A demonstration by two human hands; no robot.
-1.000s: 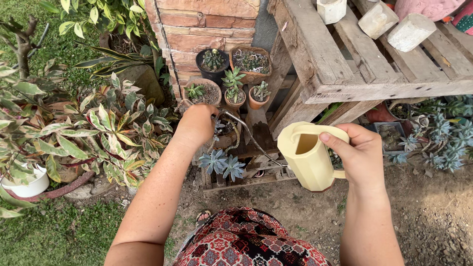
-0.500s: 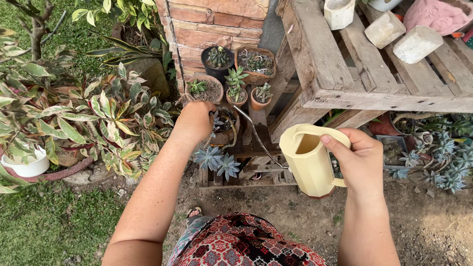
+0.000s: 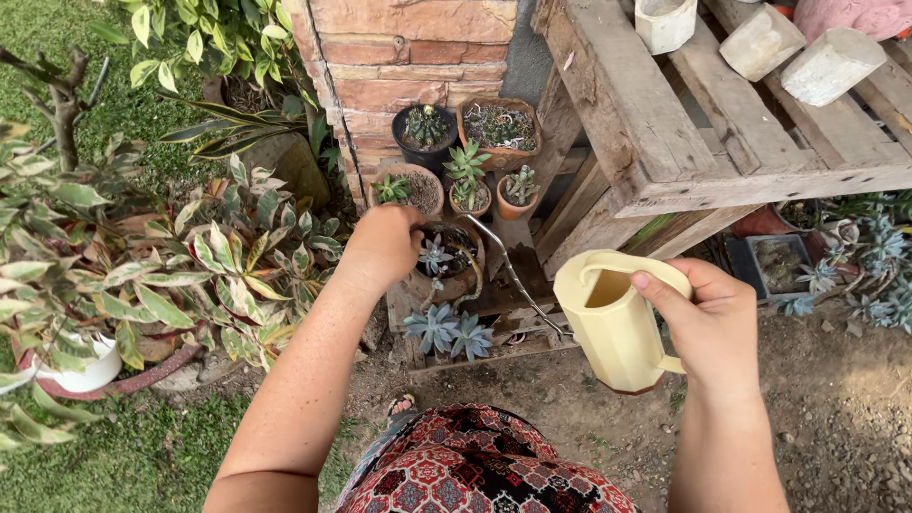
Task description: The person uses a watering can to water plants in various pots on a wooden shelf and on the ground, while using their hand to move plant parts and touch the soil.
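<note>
Pale yellow jug [image 3: 617, 318] stays gripped upright in the right hand [image 3: 708, 318], fingers wrapped round its handle. The left hand [image 3: 385, 242] has shifted slightly nearer, fingers closed at the rim of a succulent pot [image 3: 446, 256]; whether they grip it, I cannot tell.

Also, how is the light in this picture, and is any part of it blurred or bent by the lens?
Head view: soft, even daylight, no hard shadows or glare; the yellow pitcher in the right hand and the left hand at the succulent pot are sharp; the wooden pallet edges lean outward, a wide-lens effect; the patterned clothing at the bottom is slightly soft.
</note>
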